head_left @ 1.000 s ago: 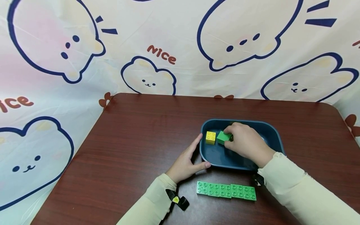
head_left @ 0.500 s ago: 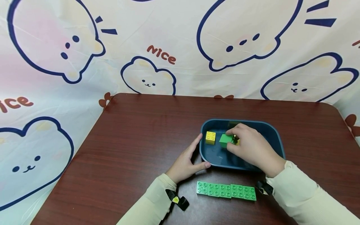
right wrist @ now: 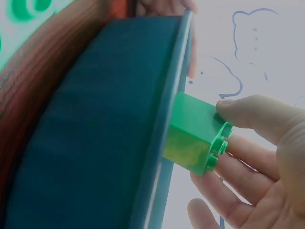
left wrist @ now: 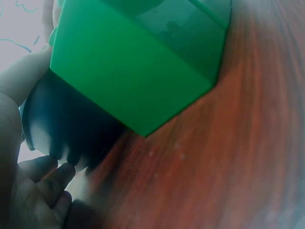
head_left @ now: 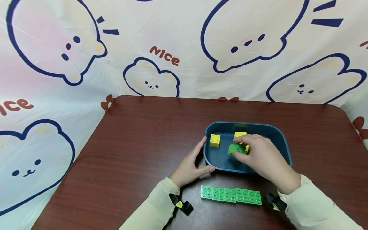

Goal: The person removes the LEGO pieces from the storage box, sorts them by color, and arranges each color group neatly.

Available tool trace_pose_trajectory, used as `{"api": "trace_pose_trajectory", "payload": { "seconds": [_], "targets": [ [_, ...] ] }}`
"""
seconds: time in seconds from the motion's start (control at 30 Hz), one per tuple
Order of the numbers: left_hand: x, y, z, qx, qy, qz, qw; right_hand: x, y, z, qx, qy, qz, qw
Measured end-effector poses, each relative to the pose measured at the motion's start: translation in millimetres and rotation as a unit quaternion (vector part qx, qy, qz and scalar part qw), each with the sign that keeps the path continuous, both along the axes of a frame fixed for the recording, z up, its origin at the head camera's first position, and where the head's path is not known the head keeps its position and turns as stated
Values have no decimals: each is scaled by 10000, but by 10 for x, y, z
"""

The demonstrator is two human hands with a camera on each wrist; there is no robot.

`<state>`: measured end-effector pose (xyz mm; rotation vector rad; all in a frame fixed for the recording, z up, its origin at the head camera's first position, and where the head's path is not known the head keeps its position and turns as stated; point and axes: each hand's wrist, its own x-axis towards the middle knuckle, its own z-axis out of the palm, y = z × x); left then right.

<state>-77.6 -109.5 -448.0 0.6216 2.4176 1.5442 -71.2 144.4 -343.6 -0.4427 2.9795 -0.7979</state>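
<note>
Pinched between the thumb and fingers of the right hand point(head_left: 265, 156): a green toy building brick point(head_left: 236, 149), held inside the blue tray point(head_left: 221, 161) around its middle. Tilted, with studs toward the palm in the right wrist view. Impossible to tell whether touching the tray's floor. Just behind the pinching fingers, toward the tray's far edge, a yellow brick point(head_left: 240, 134), partly covered; beneath the fingers, more yellow, unclear whether of the same piece. Near the tray's left edge, another yellow brick point(head_left: 215, 140), upright, studs up.

At the tray's near left corner, the left hand point(head_left: 189, 169), with fingers extended and thumb spread, touching the outer wall along the left edge and the near edge, gripping no brick.

Outside the tray, near and roughly parallel to its near edge, a row of five green bricks point(head_left: 231, 195), side by side and touching, studs up. Under everything, a dark red-brown wood-grain table point(head_left: 143, 143) with rounded far corners. Beyond the table's far and left edges, a pale fabric backdrop point(head_left: 189, 25) with navy cartoon animal outlines and "Nice" in brown-red lettering.
</note>
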Motion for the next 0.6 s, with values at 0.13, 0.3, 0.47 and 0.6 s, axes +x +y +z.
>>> {"api": "trace_pose_trajectory", "payload": {
  "seconds": [0.13, 0.3, 0.47, 0.6],
  "targets": [
    [5, -6, 5, -7, -4, 13, 10000, 56, 13, 27, -79, 173, 22, 9998],
    [3, -4, 14, -27, 5, 27, 10000, 130, 57, 43, -298, 414, 36, 9987],
    [2, -7, 13, -56, 21, 32, 10000, 202, 91, 46, -463, 441, 43, 9979],
    [2, -8, 10, -67, 19, 27, 10000, 253, 120, 53, -507, 420, -10, 9978]
  ]
}}
